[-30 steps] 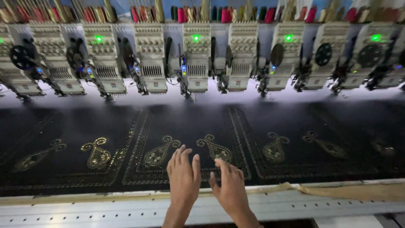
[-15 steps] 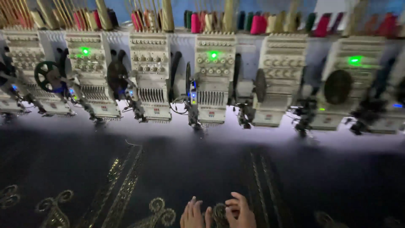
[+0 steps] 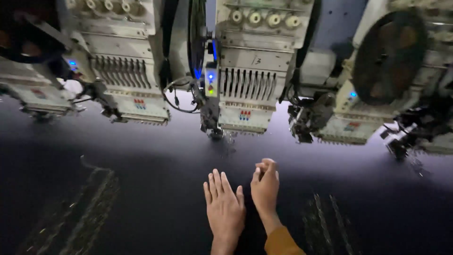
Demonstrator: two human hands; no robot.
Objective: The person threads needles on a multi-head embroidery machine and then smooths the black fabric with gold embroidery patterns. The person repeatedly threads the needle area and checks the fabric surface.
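Taking the middle embroidery head (image 3: 257,71) as my marker, the cream one with a row of dark slots across its front and small blue and red lamps down its left edge, I start far to its left, where another head of the same machine (image 3: 127,75) hangs over the dark fabric (image 3: 155,189) with its own row of slots and a loop of black cable (image 3: 181,97) drooping between the two. Lower down on that side, well left of the middle head and nearer to me, a faint band of golden stitching (image 3: 80,208) runs slantwise across the cloth. Straight below the middle head and toward me, my left hand (image 3: 225,208) lies palm down on the fabric, flat and spread, fingers together and pointing at the needle area (image 3: 217,132), gripping nothing. Just to its right, almost touching it, my right hand (image 3: 265,186) rests on the same cloth with the fingertips curled and bunched together; they seem pinched on something very small at the cloth's surface, but I cannot tell what, if anything, sits between them. An orange cuff (image 3: 282,242) shows at that wrist. Further right of the middle head, a third head (image 3: 349,118) carries a large dark round wheel (image 3: 389,56), and below it more pale stitched lines (image 3: 325,222) cross the fabric.
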